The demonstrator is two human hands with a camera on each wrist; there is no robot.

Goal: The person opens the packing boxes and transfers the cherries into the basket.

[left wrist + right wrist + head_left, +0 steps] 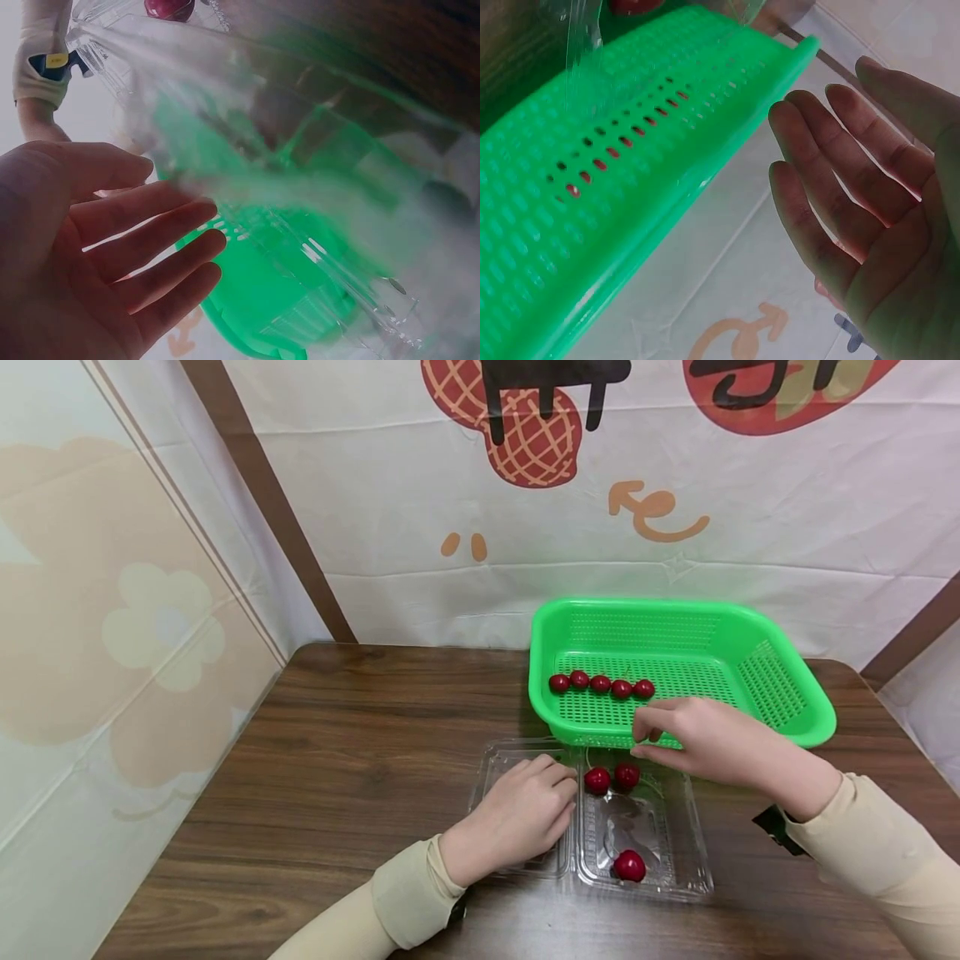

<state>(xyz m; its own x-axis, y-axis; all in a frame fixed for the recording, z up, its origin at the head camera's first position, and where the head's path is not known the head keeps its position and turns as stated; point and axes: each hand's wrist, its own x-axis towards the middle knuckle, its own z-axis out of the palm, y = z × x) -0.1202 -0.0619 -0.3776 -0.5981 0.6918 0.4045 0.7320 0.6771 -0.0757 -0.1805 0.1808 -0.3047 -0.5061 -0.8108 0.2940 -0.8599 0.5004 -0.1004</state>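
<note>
A clear plastic clamshell box lies unfolded on the table, its left half partly hidden under my left hand. That hand rests over the hinge side with relaxed fingers; in the left wrist view the fingers are loosely spread close to the clear plastic. In the right half are two cherries at the back, one of them a cherry, and another cherry near the front. My right hand hovers at the basket's front rim, holding nothing, thumb apart from its bent fingers.
The green plastic basket with perforated walls stands behind the box, near the wall cloth. Several red cherries lie in a row along its left part. Brown wood-grain table extends to the left of the box.
</note>
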